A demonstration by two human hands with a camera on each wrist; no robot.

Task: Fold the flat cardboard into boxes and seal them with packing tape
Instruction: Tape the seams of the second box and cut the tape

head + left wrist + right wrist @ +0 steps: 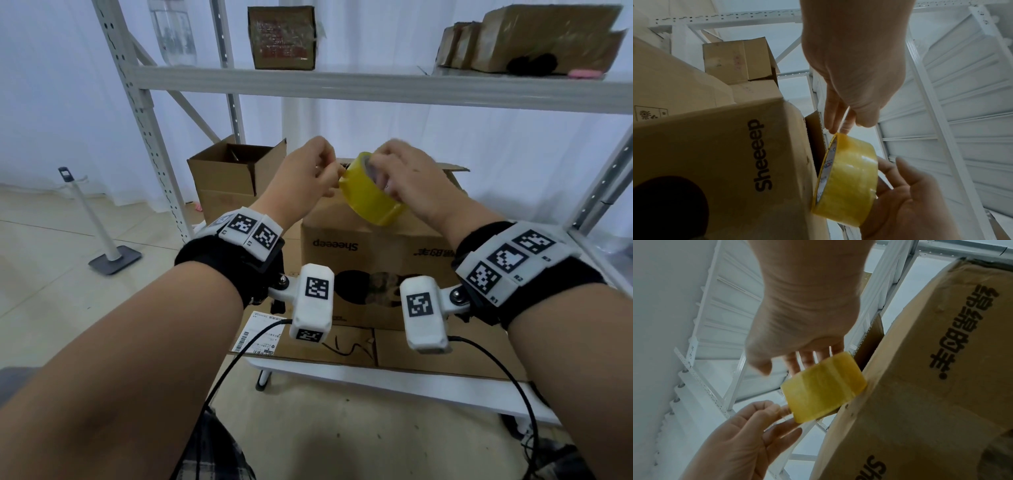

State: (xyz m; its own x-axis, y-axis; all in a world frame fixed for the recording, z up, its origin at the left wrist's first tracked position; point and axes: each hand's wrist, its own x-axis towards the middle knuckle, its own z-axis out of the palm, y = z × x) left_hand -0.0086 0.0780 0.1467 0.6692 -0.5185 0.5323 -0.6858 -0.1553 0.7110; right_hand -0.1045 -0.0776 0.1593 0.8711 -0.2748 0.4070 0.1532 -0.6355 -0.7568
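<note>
Tape roll [371, 196], yellow, held above the printed cardboard box [376, 260] on the tabletop [394, 380]. Right hand [407, 178] grips the roll from 3 o'clock; left hand [301, 174], at 9 o'clock, pinches its edge.

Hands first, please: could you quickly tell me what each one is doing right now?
Left hand: pinching at the edge of the yellow tape roll.
Right hand: gripping the tape roll, fingers through its core.
</note>
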